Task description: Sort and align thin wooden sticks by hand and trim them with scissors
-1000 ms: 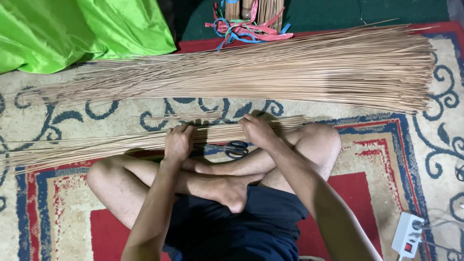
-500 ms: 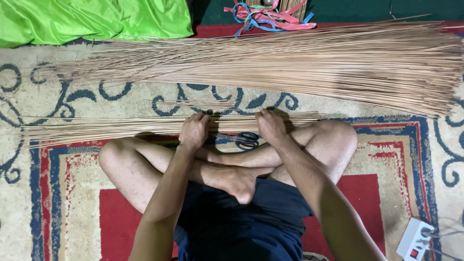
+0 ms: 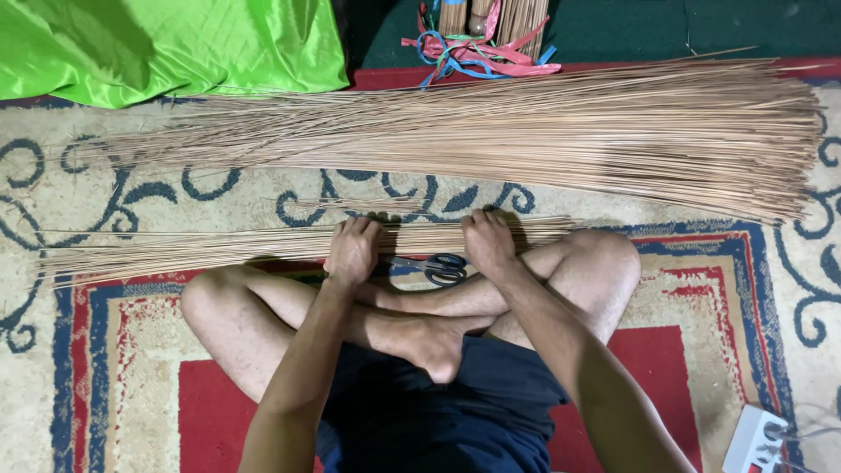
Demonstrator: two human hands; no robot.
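Both hands have slid apart along the small bundle (image 3: 263, 243); left hand (image 3: 353, 248) and right hand (image 3: 487, 241) clamp it.

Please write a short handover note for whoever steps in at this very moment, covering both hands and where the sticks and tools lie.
Left hand: closed over the small bundle of thin sticks, fingers curled on it.
Right hand: gripping the same bundle further along.
The bundle lies across the carpet just past the crossed legs.
Scissors lie between the hands, beside the bundle, untouched.
The large heap of loose sticks lies beyond it.
Coloured ribbons and tied bundles sit at the far edge; green cloth far left.
Done: a small bundle is gathered. Left: it is not yet tied, and the heap is unsorted.
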